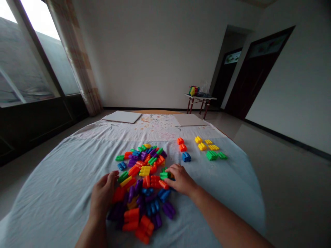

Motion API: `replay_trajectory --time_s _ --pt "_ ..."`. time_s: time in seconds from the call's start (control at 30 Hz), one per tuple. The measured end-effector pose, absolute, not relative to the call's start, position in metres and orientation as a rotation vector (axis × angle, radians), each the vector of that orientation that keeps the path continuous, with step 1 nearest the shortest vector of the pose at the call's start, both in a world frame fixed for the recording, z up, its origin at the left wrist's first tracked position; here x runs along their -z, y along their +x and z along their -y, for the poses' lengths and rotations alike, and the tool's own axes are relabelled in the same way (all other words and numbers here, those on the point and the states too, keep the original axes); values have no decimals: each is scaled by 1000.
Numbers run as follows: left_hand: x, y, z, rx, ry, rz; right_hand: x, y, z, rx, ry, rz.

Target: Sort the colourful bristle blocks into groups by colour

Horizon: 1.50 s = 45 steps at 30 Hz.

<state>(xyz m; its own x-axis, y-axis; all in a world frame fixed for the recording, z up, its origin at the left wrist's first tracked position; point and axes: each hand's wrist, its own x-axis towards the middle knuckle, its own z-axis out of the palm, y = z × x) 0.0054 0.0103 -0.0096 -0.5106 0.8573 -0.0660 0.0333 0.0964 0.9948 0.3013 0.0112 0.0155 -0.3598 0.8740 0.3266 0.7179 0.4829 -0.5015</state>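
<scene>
A loose pile of plastic building blocks in orange, purple, blue, green and yellow lies on the cloth-covered table. At its left edge rests my left hand (102, 194), fingers loosely curved beside an orange block (119, 194) and a green block (122, 176); I see nothing held in it. My right hand (181, 179) reaches in from the right, thumb and fingers closed around a green building block (164, 175). Just below its thumb is an orange block (163, 184). A yellow block (144, 171) lies between the hands.
Right of the pile sit small groups: orange blocks (182, 147), a blue block (186, 157), yellow blocks (202, 146) and green blocks (212, 155). Two flat boards, a white board (123, 116) and a beige board (190, 120), lie at the far end. A small table (200, 97) stands beyond.
</scene>
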Motion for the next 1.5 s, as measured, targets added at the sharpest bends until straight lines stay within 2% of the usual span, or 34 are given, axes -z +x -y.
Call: replay_trajectory --time_s 0.23,0.37,0.53,0.73,0.83,0.97,1.23,1.5 --pt "10 5 -10 -1621 940 -1731 -25 311 -8 -244 -1461 2170" --pt "7 9 -5 -1606 980 -1778 -31 301 -1 -243 -1328 2124" --pt "-17 24 6 -1478 1134 -1978 -30 276 8 -323 -1181 2226" --pt "-57 36 7 -1226 1420 -2024 -29 272 -18 -254 -1243 2159" --pt "-55 25 -3 -1115 1449 -2045 -36 268 -44 -196 -1297 2121" --pt "-35 7 -14 -1166 1359 -2032 -46 252 -77 -185 -1356 2198" --pt "-4 -5 -13 -1169 1233 -1968 -48 251 -98 -354 -1446 2357" --pt "-16 0 -8 -1195 1394 -2067 -44 294 -59 -783 -1169 2214"
